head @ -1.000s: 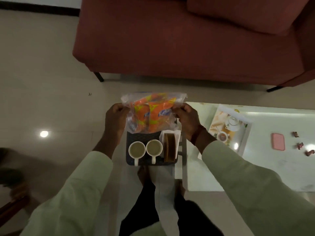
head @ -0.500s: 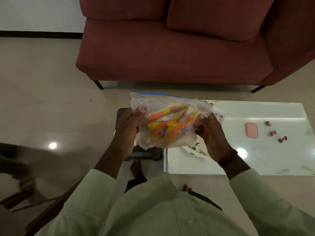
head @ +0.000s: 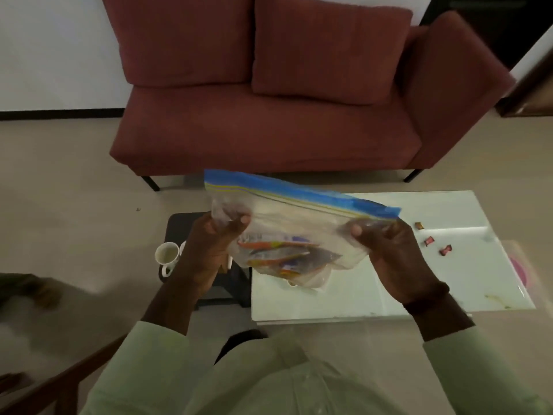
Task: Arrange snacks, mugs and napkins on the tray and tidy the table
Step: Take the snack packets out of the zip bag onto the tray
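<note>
Both hands are holding a clear zip bag [head: 299, 223] up in the air, above the near-left corner of the white glass table [head: 419, 280] and the dark tray [head: 179, 226]. Left hand [head: 206, 253] is gripping the bag's left side, thumb and fingertips pinching the plastic just under the blue zip strip. Right hand [head: 395, 259] is clamping the right side the same way, thumb on the near face, the other fingers hidden behind the plastic. Zip strip is running along the top, tilting down to the right. Orange snack packets [head: 278, 253] are sagging in the bag's lower part, between the two hands and below the fingertips. A white mug [head: 167, 255] is sitting at the tray's left edge, partly hidden by the left wrist. Three small wrapped candies [head: 429, 241] are lying on the table, right of the right hand. Red sofa [head: 269, 85] is standing behind.
</note>
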`<state>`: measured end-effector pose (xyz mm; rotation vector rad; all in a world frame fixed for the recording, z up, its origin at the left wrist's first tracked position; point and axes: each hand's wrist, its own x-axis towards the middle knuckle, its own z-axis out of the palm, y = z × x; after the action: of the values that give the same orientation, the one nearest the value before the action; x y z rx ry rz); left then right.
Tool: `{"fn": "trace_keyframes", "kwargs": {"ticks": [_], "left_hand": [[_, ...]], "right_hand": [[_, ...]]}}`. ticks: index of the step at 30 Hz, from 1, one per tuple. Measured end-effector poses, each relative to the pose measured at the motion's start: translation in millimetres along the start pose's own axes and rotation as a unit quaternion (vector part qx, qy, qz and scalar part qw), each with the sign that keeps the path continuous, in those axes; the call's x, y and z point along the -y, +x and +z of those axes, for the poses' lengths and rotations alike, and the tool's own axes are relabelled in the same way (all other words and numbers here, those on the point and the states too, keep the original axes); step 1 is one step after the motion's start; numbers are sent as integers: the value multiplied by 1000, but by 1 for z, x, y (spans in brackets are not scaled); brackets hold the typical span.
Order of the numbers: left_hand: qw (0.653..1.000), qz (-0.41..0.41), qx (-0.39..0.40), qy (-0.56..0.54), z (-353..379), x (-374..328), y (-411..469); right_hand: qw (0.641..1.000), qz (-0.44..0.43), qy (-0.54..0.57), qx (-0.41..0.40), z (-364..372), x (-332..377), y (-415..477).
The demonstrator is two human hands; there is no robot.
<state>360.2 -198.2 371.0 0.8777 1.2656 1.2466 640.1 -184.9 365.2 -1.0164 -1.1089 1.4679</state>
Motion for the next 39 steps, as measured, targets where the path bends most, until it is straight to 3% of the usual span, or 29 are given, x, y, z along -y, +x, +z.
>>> {"fn": "trace_keyframes", "kwargs": {"ticks": [3, 8, 9, 11, 14, 23, 24, 26, 28, 31, 34, 37, 39], "left_hand": [[1000, -4, -20, -22, 12, -5, 5], [959, 10, -257, 117, 33, -1, 12], [963, -7, -246, 111, 38, 1, 11], [985, -86, -140, 47, 48, 3, 13], [975, -219, 13, 21, 67, 1, 19], [943, -315, 75, 74, 104, 27, 26], [942, -321, 71, 62, 109, 30, 26], [942, -327, 60, 36, 121, 35, 23], [944, -323, 58, 21, 134, 39, 21], [946, -320, 45, 23, 155, 42, 15], [952, -294, 25, 81, 180, 48, 9], [954, -269, 6, 133, 204, 56, 10], [956, -273, 9, 105, 215, 59, 11]], "right_hand": [[997, -47, -56, -37, 0, 16, -2], [978, -104, -153, -98, 19, 16, 1], [970, -107, -189, -105, 21, 11, 0], [954, -103, -256, -114, 26, 1, -2], [924, -121, -342, -125, 26, -17, -11], [847, -269, -456, -52, -17, -42, -43], [848, -261, -458, -47, -23, -43, -44], [888, -164, -430, -21, -37, -38, -48], [934, -37, -355, 35, -49, -27, -52], [969, 52, -227, 77, -64, -15, -39], [960, 120, -250, 30, -74, -8, -12], [943, 156, -290, 49, -88, -8, 13], [938, 161, -300, 68, -100, -8, 25]]}}
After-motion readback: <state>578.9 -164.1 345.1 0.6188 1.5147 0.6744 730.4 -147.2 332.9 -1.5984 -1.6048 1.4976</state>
